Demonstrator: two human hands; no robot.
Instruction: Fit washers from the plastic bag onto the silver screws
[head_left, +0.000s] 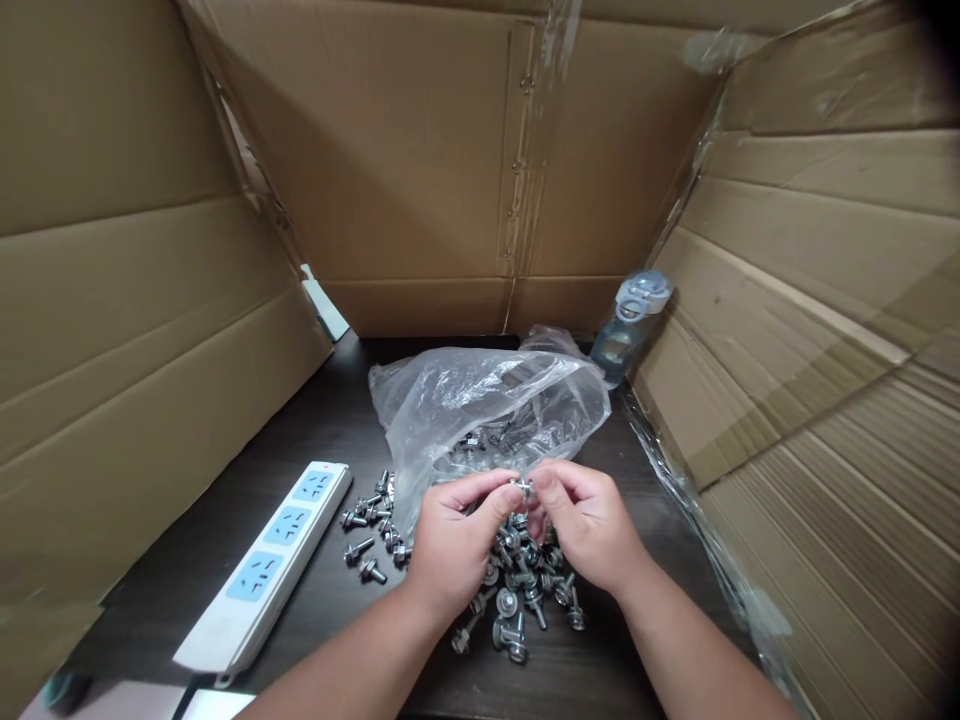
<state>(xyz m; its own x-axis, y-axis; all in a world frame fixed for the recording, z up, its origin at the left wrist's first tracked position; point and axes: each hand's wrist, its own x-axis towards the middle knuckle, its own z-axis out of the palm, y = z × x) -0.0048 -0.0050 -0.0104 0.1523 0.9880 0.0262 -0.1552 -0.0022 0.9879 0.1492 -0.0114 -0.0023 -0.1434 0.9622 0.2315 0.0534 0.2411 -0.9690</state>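
Between the fingertips of both hands is a small silver bolt [525,488], partly covered by the fingers. My left hand [459,530] pinches it from the left with thumb and forefinger. From the other side, my right hand [589,520] closes thumb and fingers on it. Beneath the hands lies a loose pile of bolts [517,580], several showing hex heads and washers. More bolts [373,570] are scattered left of my left hand. Just beyond the hands, a clear plastic bag [465,390] lies open toward me, with small metal pieces inside.
A white power strip [289,570] with blue sockets lies at the left on the dark table [300,430]. A clear water bottle [634,325] leans in the back right corner. Cardboard walls [405,150] enclose the left, back and right sides.
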